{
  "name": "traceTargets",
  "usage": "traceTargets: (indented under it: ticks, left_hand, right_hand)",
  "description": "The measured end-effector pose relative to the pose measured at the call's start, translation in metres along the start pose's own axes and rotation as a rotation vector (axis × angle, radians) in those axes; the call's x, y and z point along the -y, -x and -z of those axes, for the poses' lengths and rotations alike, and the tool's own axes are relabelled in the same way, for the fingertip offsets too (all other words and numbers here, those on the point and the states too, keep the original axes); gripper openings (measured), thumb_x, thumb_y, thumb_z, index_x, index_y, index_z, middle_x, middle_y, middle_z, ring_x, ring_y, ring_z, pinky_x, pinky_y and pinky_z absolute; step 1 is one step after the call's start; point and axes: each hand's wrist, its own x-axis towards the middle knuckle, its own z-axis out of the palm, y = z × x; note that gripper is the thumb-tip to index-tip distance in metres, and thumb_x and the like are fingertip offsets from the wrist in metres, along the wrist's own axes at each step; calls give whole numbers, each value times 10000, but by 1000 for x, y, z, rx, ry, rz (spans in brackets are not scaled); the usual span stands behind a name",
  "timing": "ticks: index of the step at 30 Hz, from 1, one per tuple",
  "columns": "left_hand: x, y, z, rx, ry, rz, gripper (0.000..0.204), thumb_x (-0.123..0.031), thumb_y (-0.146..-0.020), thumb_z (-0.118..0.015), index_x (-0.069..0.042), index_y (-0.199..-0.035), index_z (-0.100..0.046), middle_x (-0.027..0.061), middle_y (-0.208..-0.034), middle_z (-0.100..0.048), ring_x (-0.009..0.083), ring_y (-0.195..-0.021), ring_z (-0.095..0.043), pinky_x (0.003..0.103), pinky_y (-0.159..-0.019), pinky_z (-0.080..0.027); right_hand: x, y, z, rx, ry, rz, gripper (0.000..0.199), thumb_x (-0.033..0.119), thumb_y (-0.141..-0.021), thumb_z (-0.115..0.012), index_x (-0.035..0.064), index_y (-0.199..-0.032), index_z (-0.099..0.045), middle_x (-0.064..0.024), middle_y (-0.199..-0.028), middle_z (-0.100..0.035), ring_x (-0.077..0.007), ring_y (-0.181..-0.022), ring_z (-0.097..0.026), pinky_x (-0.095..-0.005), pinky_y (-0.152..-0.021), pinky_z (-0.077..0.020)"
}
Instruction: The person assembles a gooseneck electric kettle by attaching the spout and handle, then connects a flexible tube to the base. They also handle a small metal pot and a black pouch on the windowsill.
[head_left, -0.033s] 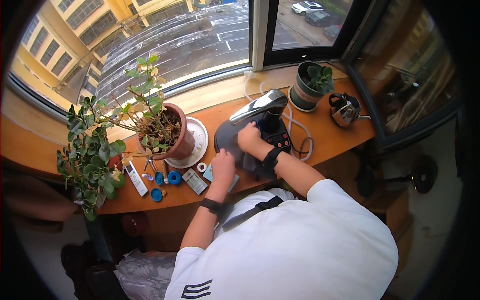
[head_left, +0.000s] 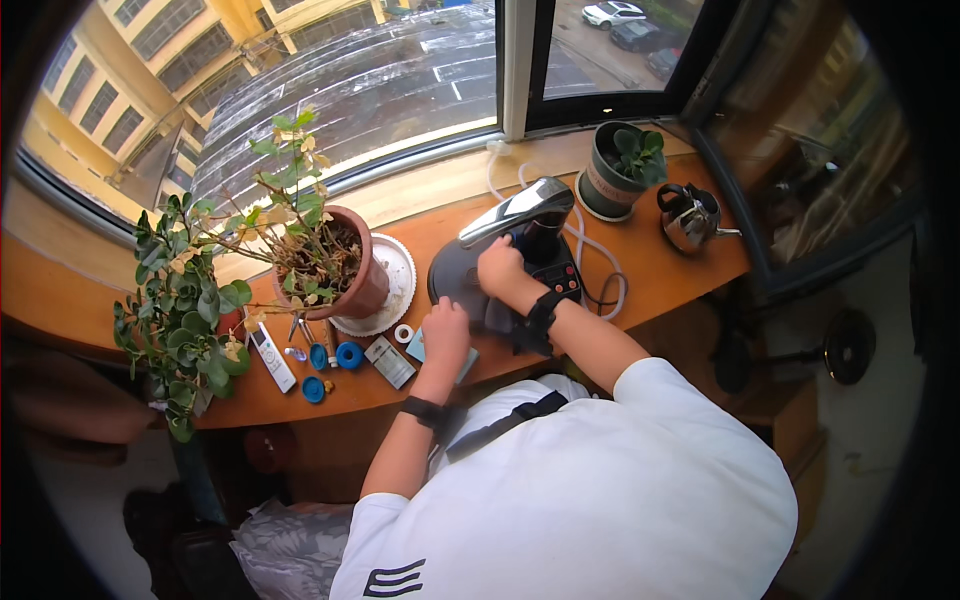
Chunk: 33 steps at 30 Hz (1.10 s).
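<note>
On the wooden sill stands a black appliance [head_left: 455, 272] with a round base, a chrome spout arm [head_left: 520, 212] and a button panel [head_left: 560, 278]; it looks like a tea-table water dispenser. Over the base, close to the spout's column, my right hand [head_left: 502, 268] is curled. A bit of blue shows by its fingertips, too small to name. My left hand [head_left: 446, 326] is curled at the near left edge of the base, above a light blue flat piece [head_left: 466, 366]. Whatever the fingers of either hand hold is hidden. Both wrists wear black bands.
Left of the appliance stand a potted plant [head_left: 345, 265] on a white saucer [head_left: 398, 285] and a leafy plant [head_left: 185, 320]. A white remote [head_left: 270, 358], blue round pieces [head_left: 349, 356] and a card [head_left: 390, 362] lie nearby. Rightward are a green pot [head_left: 608, 185], clear tubing [head_left: 615, 275] and a metal kettle [head_left: 690, 220].
My right hand has shifted very slightly up and to the right, toward the spout's column. My left hand and the things on the sill look the same.
</note>
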Motion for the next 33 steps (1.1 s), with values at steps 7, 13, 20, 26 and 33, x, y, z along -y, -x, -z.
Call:
traceTargets:
  ticks: [7, 13, 20, 26, 33]
  left_hand:
    - [11, 15, -14, -90, 72, -5, 321, -66, -831, -612, -2, -1142, -657, 203, -1219, -618, 362, -1001, -636, 427, -813, -529]
    - [9, 44, 22, -40, 231, -34, 421, -61, -847, -601, -3, -1263, -579, 203, -1293, -579, 345, -1215, -535, 468, -1001, -411]
    - [6, 50, 45, -23, 375, 64, 438, -62, -851, -601, -17, -1284, -565, 170, -1282, -593, 344, -1249, -518, 478, -1030, -386]
    - [-10, 24, 30, 47, 173, -82, 430, -78, -877, -592, -38, -1302, -546, 162, -1350, -545, 362, -1291, -473, 547, -1046, -357]
    - [12, 33, 5, 6, 204, -38, 377, -62, -892, -560, -33, -1267, -560, 138, -1351, -549, 368, -1305, -458, 559, -1042, -354]
  right_hand:
    - [-54, 57, -17, -70, -2, 342, 583, 138, -806, -608, -99, -1321, -471, -268, -1359, -496, -332, -856, -694, -397, -620, -569]
    - [-129, 104, -9, -209, -246, 363, 617, 61, -796, -594, 117, -1397, -468, -105, -1459, -457, -330, -825, -686, -441, -696, -543]
    - [-137, 112, -18, -220, -201, 304, 629, 51, -765, -632, 68, -1375, -483, -145, -1452, -466, -303, -836, -692, -397, -679, -555]
    - [-129, 123, -12, -191, -302, 487, 595, 41, -790, -598, 97, -1375, -502, -97, -1437, -495, -297, -827, -688, -402, -673, -548]
    - [-124, 113, -10, -164, -262, 675, 563, 46, -798, -587, 98, -1354, -516, -69, -1450, -482, -288, -802, -696, -393, -658, -555]
